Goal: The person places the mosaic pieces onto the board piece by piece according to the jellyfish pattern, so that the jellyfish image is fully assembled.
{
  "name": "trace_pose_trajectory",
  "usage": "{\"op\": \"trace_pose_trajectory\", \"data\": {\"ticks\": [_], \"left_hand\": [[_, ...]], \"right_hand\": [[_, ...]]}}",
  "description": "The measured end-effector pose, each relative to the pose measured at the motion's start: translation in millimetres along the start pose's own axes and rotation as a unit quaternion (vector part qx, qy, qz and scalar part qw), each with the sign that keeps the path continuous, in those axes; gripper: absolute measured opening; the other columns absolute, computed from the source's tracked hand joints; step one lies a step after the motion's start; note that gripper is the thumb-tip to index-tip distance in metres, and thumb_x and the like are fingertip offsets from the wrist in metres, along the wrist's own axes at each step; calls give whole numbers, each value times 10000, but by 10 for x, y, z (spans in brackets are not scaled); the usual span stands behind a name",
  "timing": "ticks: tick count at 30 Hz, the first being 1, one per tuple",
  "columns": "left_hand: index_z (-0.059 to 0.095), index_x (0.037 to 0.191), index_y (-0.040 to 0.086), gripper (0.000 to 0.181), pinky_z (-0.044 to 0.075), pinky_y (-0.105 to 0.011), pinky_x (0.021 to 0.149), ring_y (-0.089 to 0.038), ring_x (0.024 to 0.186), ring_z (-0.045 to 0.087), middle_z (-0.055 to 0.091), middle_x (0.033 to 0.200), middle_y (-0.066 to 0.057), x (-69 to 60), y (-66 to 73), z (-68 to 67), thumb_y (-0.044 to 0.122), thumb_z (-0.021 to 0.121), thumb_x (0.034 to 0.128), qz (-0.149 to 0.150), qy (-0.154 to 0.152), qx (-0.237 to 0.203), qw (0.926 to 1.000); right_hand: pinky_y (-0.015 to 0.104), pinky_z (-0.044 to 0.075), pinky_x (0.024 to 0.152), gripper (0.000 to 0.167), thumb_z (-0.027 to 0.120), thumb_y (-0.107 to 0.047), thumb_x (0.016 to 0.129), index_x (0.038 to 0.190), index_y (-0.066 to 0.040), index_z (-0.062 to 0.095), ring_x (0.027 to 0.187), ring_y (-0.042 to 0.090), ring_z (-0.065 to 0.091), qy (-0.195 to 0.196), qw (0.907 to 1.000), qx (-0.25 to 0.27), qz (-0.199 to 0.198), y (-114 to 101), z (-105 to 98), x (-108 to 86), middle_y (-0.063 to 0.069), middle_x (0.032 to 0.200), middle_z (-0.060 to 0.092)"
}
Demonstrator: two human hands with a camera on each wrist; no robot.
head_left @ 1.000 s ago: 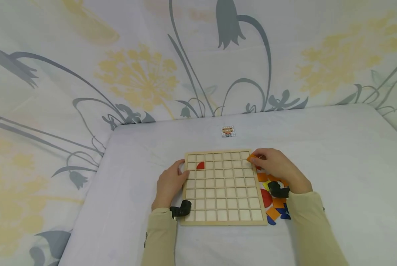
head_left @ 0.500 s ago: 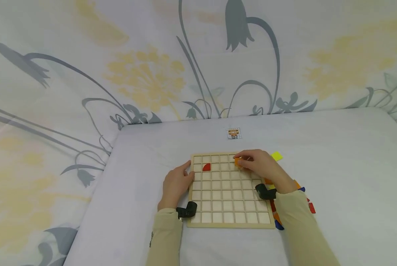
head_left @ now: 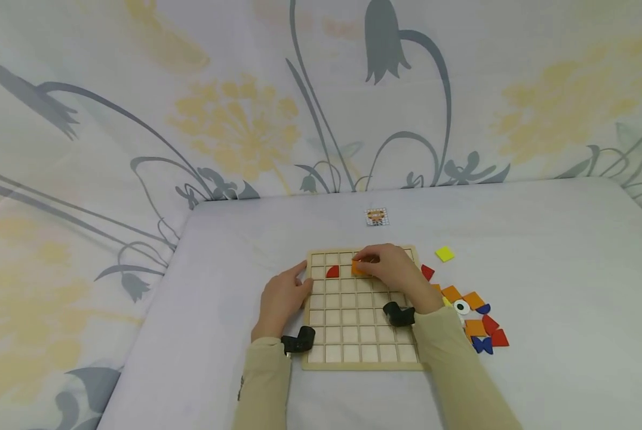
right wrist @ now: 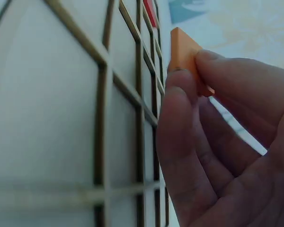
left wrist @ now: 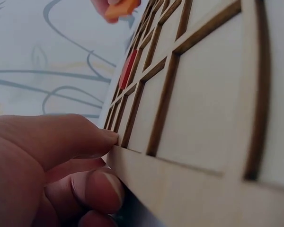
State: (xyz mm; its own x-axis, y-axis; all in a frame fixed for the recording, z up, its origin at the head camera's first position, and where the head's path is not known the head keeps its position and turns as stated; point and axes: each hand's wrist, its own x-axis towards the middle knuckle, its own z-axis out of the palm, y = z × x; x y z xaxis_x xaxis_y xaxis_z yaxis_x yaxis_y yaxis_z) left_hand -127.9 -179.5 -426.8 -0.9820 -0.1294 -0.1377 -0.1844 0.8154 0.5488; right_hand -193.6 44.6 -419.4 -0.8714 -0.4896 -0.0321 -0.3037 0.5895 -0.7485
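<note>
A wooden grid board lies flat, with a red quarter-round tile in a cell of its second row. My left hand holds the board's left rim. In the left wrist view the thumb rests on the rim and the other fingers curl against its side. An orange square tile is pinched between thumb and fingers of my right hand. It is above the board's upper rows, right of the red tile. The right hand and forearm cover part of the board's right side.
Right of the board lie loose tiles: orange squares, red pieces, blue pieces and a round eye piece. A yellow square sits apart, farther back. Behind the board is a small pattern card.
My right hand has carried the orange tile leftward, from the board's right edge to over the upper rows near the red tile. The left hand has stayed on the rim.
</note>
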Motion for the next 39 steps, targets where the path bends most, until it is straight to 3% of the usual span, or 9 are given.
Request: {"op": "trace_pose_trajectory", "data": {"ticks": [9,14,20,28,39], "left_hand": [[454,1323,219,464,318,-256,416,-116,439,386,452,533,38,-20,18,-3,323,530,878,-25,20,64,10000],[458,1321,215,464,321,-257,420,-119,445,394,459,541,33,-23,35,-12,323,532,875,-65,40,26,10000],[464,1316,218,460,308,-252,413,-116,440,387,453,535,37,-20,45,-1,316,533,872,-138,107,68,9998],[470,1310,163,453,307,-256,400,-107,429,378,451,548,42,-13,63,32,288,519,877,118,157,112,9997],[457,1318,180,459,317,-265,412,-123,450,400,476,586,32,-19,36,34,305,515,881,19,122,126,9998]], "right_hand": [[335,444,758,188,567,-164,870,1033,-175,661,846,157,559,184,9991,-363,126,-113,159,58,-4,954,627],[337,449,752,161,594,-149,852,990,-164,674,847,160,569,380,9972,-647,-8,-147,200,78,-4,949,637],[348,440,774,153,601,-151,850,975,-148,691,854,171,548,344,9958,-838,-138,-161,206,70,12,955,617],[310,427,688,150,614,-135,838,976,-126,672,755,137,507,397,9968,-686,-105,-121,209,32,-12,861,542],[323,427,725,192,559,-222,879,1032,-141,641,802,154,509,166,9992,-356,-110,-126,154,8,-13,884,548]]}}
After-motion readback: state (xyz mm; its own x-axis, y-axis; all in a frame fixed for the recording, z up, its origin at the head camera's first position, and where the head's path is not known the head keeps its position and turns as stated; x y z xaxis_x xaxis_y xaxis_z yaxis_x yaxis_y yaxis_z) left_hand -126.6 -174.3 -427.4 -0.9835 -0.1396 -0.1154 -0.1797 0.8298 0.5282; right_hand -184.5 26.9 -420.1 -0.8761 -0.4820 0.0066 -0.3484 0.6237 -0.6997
